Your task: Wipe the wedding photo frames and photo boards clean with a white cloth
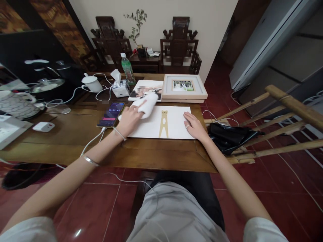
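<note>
My left hand (131, 118) grips a bunched white cloth (148, 105) over the upper left part of a flat white panel (176, 129). My right hand (193, 125) lies flat on the panel's right edge, fingers stretched out and holding nothing. Between the hands, a tan A-shaped piece (164, 123) with an oval hole sits on the panel. Left of my left hand is a phone (111, 115) with a lit time display and a cable plugged in. The panel rests near the front edge of the wooden table (156, 154).
Behind the panel are a framed picture (185, 88) and a photo print (143, 88). A tissue box (121, 88), green bottle (128, 70), lidded white cup (92, 83) and white charger (43, 126) stand leftward. A black bag (227, 136) lies by a bamboo chair (277, 116) at right.
</note>
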Tool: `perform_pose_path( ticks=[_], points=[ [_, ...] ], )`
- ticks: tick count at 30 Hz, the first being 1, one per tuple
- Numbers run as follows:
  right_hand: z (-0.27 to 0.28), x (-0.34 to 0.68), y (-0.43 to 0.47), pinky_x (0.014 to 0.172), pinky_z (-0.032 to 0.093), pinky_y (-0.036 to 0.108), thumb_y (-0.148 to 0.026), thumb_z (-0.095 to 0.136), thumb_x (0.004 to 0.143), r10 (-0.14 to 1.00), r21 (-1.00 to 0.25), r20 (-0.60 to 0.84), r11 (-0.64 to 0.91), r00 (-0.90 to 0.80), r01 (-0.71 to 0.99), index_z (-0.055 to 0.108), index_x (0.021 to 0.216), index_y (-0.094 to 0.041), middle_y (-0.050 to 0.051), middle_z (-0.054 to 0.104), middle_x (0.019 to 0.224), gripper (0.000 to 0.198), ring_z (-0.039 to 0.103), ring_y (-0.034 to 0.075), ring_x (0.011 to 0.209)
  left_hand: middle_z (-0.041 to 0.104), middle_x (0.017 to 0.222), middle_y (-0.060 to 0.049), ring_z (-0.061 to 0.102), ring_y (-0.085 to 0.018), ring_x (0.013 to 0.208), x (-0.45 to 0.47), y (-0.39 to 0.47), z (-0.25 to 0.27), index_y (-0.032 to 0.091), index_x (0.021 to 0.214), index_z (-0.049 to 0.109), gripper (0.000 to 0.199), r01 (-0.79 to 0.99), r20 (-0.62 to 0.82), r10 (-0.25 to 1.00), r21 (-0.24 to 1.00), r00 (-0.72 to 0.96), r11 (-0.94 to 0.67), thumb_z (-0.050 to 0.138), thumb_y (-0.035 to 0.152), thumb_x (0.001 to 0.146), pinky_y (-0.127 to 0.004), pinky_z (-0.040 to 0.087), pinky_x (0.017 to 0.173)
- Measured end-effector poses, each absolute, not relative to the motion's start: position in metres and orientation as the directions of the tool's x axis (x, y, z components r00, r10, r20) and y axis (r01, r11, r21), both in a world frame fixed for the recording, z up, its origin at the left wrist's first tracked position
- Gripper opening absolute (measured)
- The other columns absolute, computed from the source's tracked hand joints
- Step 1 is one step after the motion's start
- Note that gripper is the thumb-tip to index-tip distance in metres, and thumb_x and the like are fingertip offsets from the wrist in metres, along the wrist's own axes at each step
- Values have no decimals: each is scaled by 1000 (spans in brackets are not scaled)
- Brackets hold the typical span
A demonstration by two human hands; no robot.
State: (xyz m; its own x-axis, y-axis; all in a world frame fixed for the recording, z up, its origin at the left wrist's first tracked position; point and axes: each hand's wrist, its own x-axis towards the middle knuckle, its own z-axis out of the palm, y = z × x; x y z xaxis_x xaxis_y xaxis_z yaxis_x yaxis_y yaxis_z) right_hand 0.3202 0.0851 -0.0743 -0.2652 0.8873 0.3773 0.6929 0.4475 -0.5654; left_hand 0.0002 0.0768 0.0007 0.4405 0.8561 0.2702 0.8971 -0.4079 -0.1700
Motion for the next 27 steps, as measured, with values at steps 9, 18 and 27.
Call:
perform_pose_path(
  ticks=[9,18,27],
  points=[
    [-72,320,84,117,30,50,-28,43,90,891,-564,370,440,-263,698,56,133,-16,10,52,142,46,41,26,137,27,156,-13,22,-35,144,12,93,-20,11,113,63,47,818,31,819,-81,573,-569,39,-2,74,-59,33,109],
    [-73,319,85,117,29,51,-29,44,90,891,-577,368,442,-264,686,55,134,-18,9,51,143,47,41,26,138,32,155,-10,29,-38,141,27,-16,3,14,104,70,45,786,-80,792,-100,605,-610,43,-3,72,-56,40,106],
    [-73,320,85,117,28,52,-31,45,90,893,-587,365,440,-262,680,55,134,-20,8,51,143,47,40,27,138,18,160,-8,13,-38,146,13,75,-11,16,109,69,40,829,-71,826,16,559,-560,41,11,81,-69,19,110]
  ],
)
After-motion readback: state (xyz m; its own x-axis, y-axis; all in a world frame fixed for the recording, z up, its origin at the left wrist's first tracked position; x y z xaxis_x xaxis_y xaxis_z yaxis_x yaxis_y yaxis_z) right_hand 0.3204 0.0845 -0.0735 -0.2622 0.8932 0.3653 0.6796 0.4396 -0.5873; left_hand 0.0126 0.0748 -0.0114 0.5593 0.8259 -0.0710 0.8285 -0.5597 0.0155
